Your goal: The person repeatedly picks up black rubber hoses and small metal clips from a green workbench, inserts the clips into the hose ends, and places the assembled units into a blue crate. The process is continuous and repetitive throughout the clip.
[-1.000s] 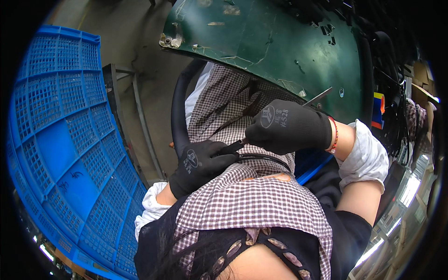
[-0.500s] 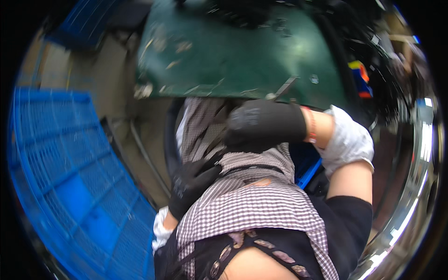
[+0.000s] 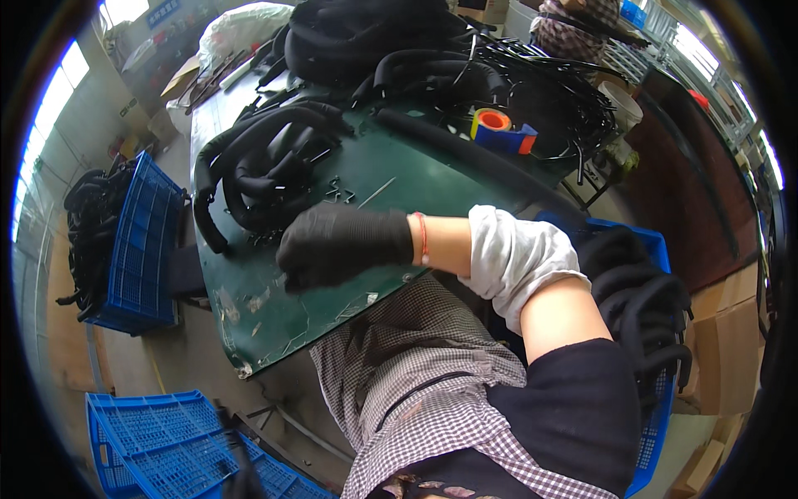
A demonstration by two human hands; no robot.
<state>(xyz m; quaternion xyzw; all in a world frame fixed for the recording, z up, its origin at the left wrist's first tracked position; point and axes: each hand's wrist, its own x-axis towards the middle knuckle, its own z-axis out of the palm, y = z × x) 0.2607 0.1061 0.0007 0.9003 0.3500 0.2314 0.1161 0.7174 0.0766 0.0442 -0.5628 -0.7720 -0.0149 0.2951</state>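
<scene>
My right hand (image 3: 332, 248), in a black knitted glove, is over the left part of the green tabletop (image 3: 432, 208). Its fingers curl inward, and the back of the glove hides anything they may hold. Curved black foam-covered tubes (image 3: 220, 158) lie just beyond this hand. Small bent metal pieces (image 3: 337, 193) and a thin metal rod (image 3: 378, 192) rest near its knuckles. A narrow dark shape (image 3: 239, 457) shows at the lower left edge; I cannot tell whether it is my left hand or something in it.
A large black tube pile (image 3: 374, 41) and thin black rods (image 3: 561, 96) cover the far tabletop. A long black tube (image 3: 474, 154) lies beside an orange-centred roll (image 3: 494, 121). Blue crates stand far left (image 3: 145, 249), lower left (image 3: 162, 416) and at my right (image 3: 657, 249).
The view has swung, showing more of the table and room. My right hand has moved from my lap to above the tabletop. My left hand has left its place beside the apron.
</scene>
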